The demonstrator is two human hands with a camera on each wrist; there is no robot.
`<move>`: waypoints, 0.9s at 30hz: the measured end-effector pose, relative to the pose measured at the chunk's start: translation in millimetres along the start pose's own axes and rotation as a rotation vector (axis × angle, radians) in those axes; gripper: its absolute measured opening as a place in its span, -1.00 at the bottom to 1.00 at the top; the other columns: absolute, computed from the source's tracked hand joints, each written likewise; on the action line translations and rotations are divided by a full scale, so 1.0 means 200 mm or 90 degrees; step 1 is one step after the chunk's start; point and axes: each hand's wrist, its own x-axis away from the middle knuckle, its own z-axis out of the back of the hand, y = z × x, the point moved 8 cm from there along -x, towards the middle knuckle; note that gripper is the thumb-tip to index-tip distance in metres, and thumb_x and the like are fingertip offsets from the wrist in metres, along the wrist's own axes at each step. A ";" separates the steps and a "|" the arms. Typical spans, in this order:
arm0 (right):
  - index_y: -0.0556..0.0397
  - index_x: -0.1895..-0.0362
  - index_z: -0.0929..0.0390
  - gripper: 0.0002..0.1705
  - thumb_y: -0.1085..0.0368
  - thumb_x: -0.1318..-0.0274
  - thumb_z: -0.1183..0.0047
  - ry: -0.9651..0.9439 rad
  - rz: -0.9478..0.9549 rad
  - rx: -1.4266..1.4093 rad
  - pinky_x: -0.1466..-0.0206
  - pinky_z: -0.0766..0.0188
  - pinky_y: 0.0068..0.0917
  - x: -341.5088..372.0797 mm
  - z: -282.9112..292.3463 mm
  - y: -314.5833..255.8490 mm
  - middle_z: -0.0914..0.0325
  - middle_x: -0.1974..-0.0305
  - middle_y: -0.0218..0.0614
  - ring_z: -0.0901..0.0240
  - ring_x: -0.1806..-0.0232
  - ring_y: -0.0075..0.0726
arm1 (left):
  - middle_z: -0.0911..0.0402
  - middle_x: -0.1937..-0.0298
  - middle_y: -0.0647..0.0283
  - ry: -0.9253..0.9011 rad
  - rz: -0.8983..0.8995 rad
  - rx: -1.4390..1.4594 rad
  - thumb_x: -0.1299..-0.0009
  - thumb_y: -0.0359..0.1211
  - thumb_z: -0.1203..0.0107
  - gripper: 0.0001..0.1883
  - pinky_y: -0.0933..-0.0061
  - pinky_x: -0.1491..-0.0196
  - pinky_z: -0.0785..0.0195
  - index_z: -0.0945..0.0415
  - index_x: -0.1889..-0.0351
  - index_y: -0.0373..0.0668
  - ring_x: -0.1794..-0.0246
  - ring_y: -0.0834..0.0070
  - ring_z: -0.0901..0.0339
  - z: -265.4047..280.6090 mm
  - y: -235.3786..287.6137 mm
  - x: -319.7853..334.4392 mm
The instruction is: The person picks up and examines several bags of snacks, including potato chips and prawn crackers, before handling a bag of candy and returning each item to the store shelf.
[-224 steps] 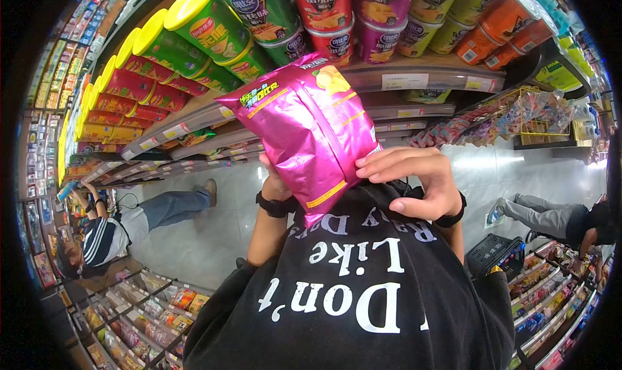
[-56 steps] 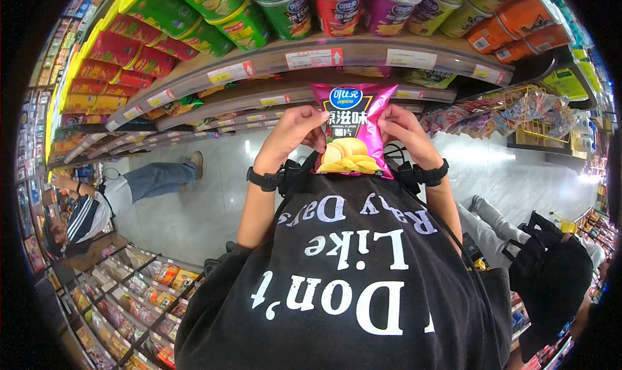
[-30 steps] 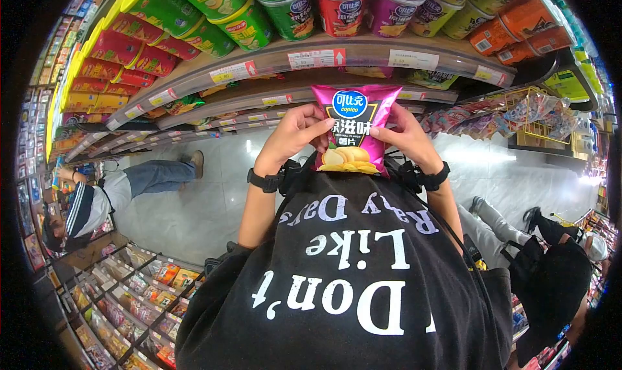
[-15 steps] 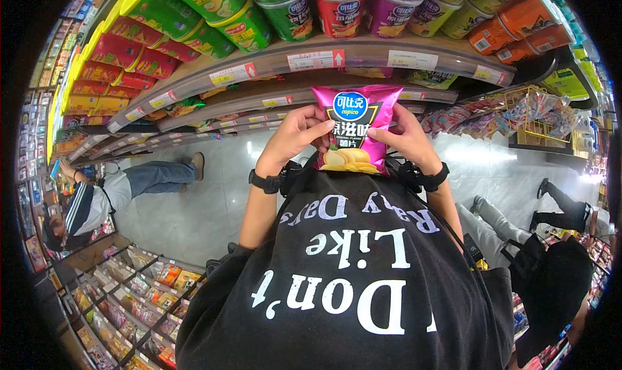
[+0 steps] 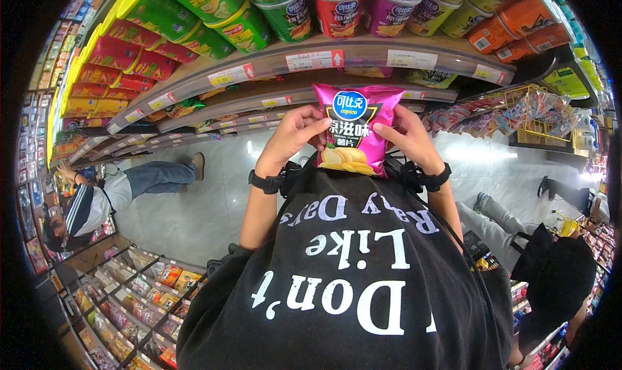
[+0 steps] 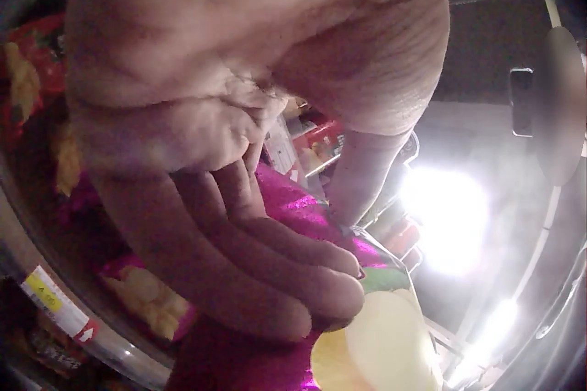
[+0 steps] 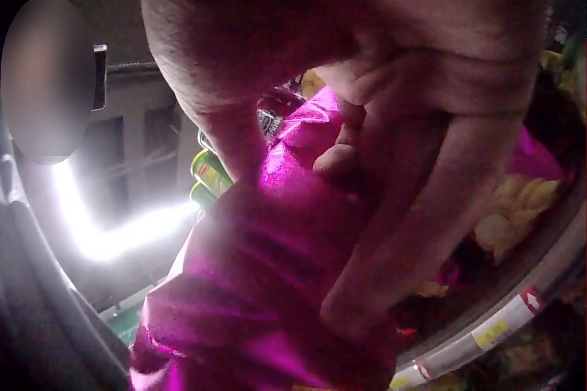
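Note:
Upright in front of the black shirt, a small purple chip packet (image 5: 350, 133) shows its blue logo and potato picture in the head view. The left hand (image 5: 290, 140) pinches its left edge, thumb on the front. My right hand (image 5: 414, 142) grips the right edge, its thumb also on the front. In the left wrist view, curled fingers of the left hand (image 6: 248, 153) lie against the shiny purple packet (image 6: 220, 354). The right wrist view has the right hand (image 7: 367, 116) round the crinkled packet (image 7: 248, 272), fingers on one face and thumb at the edge.
Chip tubs (image 5: 340, 17) line the shelf (image 5: 278, 56) ahead, with price labels along its rim. A yellow wire rack (image 5: 541, 120) of snacks is at right. One person (image 5: 97, 198) is at far left; another, in black (image 5: 557, 273), is at lower right.
Earlier the packet was tilted, its back showing and the right hand's fingers spread; now both hands hold it front up. Lately the packet has barely moved, while people at the right have shifted.

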 end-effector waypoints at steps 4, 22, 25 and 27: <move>0.08 -0.18 -0.43 -0.51 0.19 -0.25 -0.24 -0.021 -0.024 -0.035 0.29 -0.50 -0.60 0.00 0.00 0.02 -0.60 0.13 -0.45 -0.52 0.24 -0.61 | -0.63 0.41 0.30 -0.004 -0.008 -0.008 -0.47 -0.24 -0.19 -0.77 0.52 0.38 -0.49 -0.52 0.15 -0.23 0.47 0.58 -0.59 0.01 -0.02 -0.01; 0.13 -0.37 -0.13 -0.24 0.28 -0.21 -0.28 0.019 0.015 -0.106 0.33 -0.50 -0.56 0.00 0.00 -0.02 -0.64 0.07 -0.21 -0.58 0.30 -0.51 | -0.63 0.28 0.31 0.004 -0.029 -0.001 -0.48 -0.22 -0.18 -0.71 0.56 0.20 -0.44 -0.52 0.06 -0.27 0.28 0.61 -0.57 0.00 -0.01 -0.01; 0.16 -0.30 -0.27 -0.34 0.28 -0.21 -0.27 0.060 0.030 -0.049 0.29 -0.51 -0.56 -0.01 0.03 -0.01 -0.65 0.11 -0.26 -0.58 0.27 -0.51 | -0.62 0.21 0.29 -0.002 -0.039 -0.009 -0.48 -0.21 -0.18 -0.66 0.55 0.14 -0.42 -0.50 -0.02 -0.29 0.20 0.60 -0.56 0.00 -0.01 -0.02; 0.17 -0.28 -0.31 -0.38 0.28 -0.20 -0.27 0.076 0.017 -0.039 0.28 -0.50 -0.57 -0.02 0.05 -0.02 -0.66 0.13 -0.28 -0.58 0.26 -0.53 | -0.61 0.16 0.28 0.003 -0.045 -0.011 -0.48 -0.22 -0.19 -0.63 0.54 0.09 -0.42 -0.47 -0.07 -0.31 0.16 0.60 -0.56 0.00 -0.02 -0.02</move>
